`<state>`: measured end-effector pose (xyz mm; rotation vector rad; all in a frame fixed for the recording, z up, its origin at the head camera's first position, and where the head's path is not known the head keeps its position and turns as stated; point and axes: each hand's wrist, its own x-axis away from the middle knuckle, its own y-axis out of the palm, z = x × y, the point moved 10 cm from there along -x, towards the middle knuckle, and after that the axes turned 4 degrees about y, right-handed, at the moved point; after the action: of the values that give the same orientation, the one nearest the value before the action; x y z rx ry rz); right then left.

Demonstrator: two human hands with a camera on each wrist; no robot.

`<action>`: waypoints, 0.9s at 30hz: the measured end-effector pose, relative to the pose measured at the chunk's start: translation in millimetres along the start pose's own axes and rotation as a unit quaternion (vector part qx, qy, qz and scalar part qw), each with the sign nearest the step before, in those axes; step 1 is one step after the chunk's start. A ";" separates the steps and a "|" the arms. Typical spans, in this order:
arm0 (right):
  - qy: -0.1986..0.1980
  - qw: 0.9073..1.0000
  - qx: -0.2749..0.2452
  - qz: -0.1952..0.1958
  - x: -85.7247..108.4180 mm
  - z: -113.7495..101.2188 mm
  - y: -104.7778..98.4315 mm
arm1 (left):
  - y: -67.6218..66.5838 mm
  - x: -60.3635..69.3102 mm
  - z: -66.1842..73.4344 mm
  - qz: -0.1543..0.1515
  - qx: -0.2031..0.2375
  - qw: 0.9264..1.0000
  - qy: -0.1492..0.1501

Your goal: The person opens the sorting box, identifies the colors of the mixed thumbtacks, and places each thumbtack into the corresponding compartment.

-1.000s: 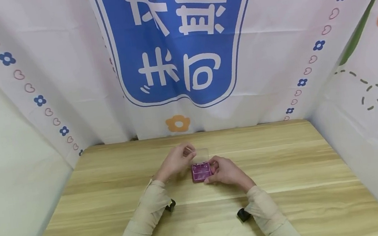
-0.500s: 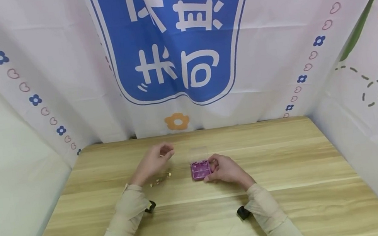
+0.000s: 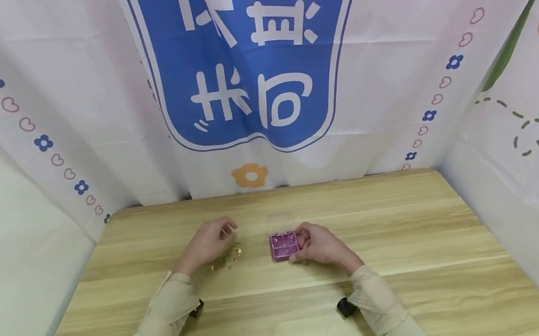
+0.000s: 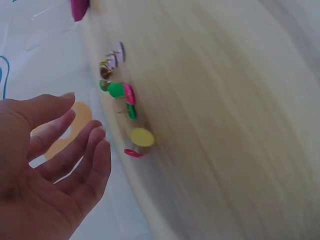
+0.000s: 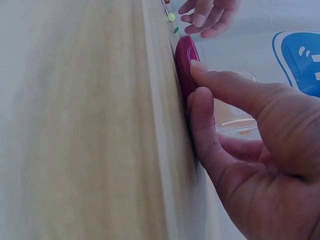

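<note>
A small magenta box (image 3: 284, 245) (image 5: 186, 65) with compartments lies on the table, its clear lid (image 3: 281, 221) raised at the back. My right hand (image 3: 322, 245) (image 5: 270, 135) grips its right side between thumb and fingers. To the left, my left hand (image 3: 210, 243) (image 4: 60, 165) hovers over several small thumbtacks, fingers loosely bent and apart, nothing seen between them. In the left wrist view the tacks have a yellow head (image 4: 142, 137), a green head (image 4: 116, 90), pink heads (image 4: 129, 94) and pale lilac heads (image 4: 120, 52).
The wooden table (image 3: 286, 310) reaches back to a white cloth wall (image 3: 391, 93) with a blue printed panel. Black wrist devices show beneath both forearms, the left (image 3: 197, 309) and the right (image 3: 346, 307).
My left hand has moved away from the box's raised lid, leftward to the thumbtacks, and sits slightly lower. My right hand has stayed on the box.
</note>
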<state>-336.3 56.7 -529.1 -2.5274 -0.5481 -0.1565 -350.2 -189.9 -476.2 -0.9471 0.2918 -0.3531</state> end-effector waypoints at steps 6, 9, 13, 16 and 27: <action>-0.001 1.000 -0.005 -0.003 1.2 2.1 -2.4 | 11.2 -3.2 -0.6 -0.045 0.005 0.999 0.014; -0.003 1.000 -0.007 -0.010 2.1 2.0 -0.7 | 14.6 -4.1 -1.2 -0.058 0.007 0.998 0.019; -0.005 1.000 -0.013 -0.014 2.3 0.1 -0.3 | 17.0 -6.2 -1.1 -0.061 -0.007 0.998 0.031; -0.007 1.000 -0.018 -0.012 2.3 -0.1 1.4 | 20.3 -6.5 -3.1 -0.066 -0.009 0.997 0.025; -0.009 1.000 -0.021 -0.008 2.7 -0.2 0.7 | 25.9 -5.9 -2.4 -0.075 -0.011 0.997 0.007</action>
<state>-333.6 56.9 -528.8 -2.5676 -0.5781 -0.1516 -352.2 -175.4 -498.5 -0.9907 0.2378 -0.4939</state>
